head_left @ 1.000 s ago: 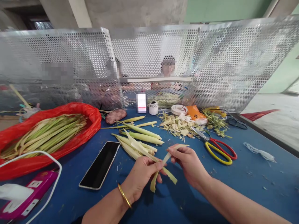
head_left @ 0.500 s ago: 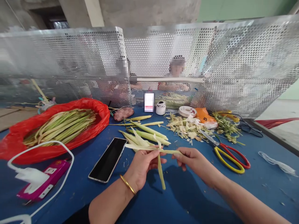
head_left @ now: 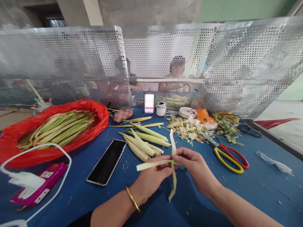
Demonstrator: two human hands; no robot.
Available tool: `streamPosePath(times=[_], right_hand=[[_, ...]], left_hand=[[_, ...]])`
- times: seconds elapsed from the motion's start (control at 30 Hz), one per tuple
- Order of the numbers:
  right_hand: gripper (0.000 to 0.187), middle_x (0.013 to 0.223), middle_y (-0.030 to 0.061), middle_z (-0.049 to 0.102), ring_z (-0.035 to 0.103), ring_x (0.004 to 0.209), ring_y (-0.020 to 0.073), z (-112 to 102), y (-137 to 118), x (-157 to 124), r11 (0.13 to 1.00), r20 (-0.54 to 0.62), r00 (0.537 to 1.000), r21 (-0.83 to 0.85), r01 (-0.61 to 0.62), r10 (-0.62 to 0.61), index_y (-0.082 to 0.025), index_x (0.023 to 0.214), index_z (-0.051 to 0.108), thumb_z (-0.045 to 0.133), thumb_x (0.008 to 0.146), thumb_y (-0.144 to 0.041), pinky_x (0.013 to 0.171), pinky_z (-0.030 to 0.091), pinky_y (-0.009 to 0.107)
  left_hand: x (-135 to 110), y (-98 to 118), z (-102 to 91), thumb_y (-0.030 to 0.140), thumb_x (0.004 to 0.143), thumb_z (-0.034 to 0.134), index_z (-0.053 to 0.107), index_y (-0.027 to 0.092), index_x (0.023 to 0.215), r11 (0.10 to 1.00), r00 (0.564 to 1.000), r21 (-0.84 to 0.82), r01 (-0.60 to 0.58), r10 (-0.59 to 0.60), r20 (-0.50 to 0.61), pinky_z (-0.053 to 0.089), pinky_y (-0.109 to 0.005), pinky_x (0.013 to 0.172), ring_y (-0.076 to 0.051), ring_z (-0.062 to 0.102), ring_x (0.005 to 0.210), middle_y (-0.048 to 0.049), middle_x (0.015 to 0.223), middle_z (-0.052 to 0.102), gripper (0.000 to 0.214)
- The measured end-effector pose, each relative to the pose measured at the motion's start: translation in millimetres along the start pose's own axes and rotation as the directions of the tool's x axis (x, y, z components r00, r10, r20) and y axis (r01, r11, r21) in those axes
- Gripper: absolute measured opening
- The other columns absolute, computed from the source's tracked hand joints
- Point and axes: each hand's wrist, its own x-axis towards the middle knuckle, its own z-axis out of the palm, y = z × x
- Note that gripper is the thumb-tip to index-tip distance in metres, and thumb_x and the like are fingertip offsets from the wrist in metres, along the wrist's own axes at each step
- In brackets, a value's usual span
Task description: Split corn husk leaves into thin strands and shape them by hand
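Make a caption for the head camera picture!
Left hand and right hand hold crossed pale strips over a blue table.

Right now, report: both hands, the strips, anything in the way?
Left hand and right hand both on crossed strips. Loose ends sticking out. Nothing seen blocking; scissors lie apart, off right.

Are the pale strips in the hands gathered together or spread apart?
Spread apart: from where the left hand and right hand hold the pale strips, ends point toward the picture's top, bottom and left.
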Motion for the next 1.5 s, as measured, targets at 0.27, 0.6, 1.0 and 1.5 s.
streamPosePath(times=[0.27, 0.6, 1.0, 1.5], right_hand=[[0.029, 0.061, -0.0032, 0.052, 0.045, 0.059, 0.0119, -8, -27, -2, 0.973, 0.111, 0.992, -0.216, 0.082, -0.059, -0.018, 0.066, 0.058, 0.070, 0.073, -0.043, 0.058, 0.038, 0.025], [0.020, 0.063, -0.0031, 0.049, 0.048, 0.056, 0.0116, 1, -5, -2, 0.932, 0.115, 0.987, -0.334, 0.142, -0.110, -0.019, 0.062, 0.060, 0.067, 0.073, -0.035, 0.053, 0.041, 0.025], [0.034, 0.064, -0.0012, 0.053, 0.050, 0.058, 0.0131, 4, -11, -6, 0.994, 0.216, 0.975, -0.106, -0.038, 0.060, -0.016, 0.067, 0.062, 0.070, 0.073, -0.048, 0.053, 0.041, 0.026], [0.037, 0.082, 0.0082, 0.074, 0.067, 0.078, 0.0202, 13, 8, -27, -0.437, 0.791, 0.236, -0.529, 0.727, -0.565, -0.016, 0.090, 0.068, 0.033, 0.092, -0.005, 0.076, 0.046, 0.035]], left_hand=[[8, 9, -16.0, 0.049, 0.081, 0.061, 0.067, 0.013, 0.101, 0.997, 0.990, -0.053, 0.058, -0.064, -0.128, 0.051, -0.026, 0.064, -0.016, 0.068, 0.066, -0.0077, 0.080, 0.071, 0.042], [1, 3, -8.0, 0.038, 0.076, 0.068, 0.068, 0.014, 0.095, 0.981, 0.991, 0.189, 0.045, -0.068, 0.119, 0.039, -0.017, 0.048, -0.010, 0.065, 0.058, -0.0069, 0.086, 0.072, 0.031], [-6, -2, 6.2, 0.039, 0.078, 0.059, 0.064, 0.013, 0.066, 0.914, 0.968, 0.361, 0.183, -0.231, 0.096, 0.031, -0.017, 0.034, -0.008, 0.055, 0.039, -0.0083, 0.072, 0.072, 0.029], [5, 3, -7.6, 0.042, 0.070, 0.070, 0.069, 0.011, 0.084, 0.939, 0.952, -0.231, 0.256, -0.286, -0.110, 0.025, -0.016, 0.037, -0.007, 0.051, 0.049, -0.0066, 0.071, 0.068, 0.035]])
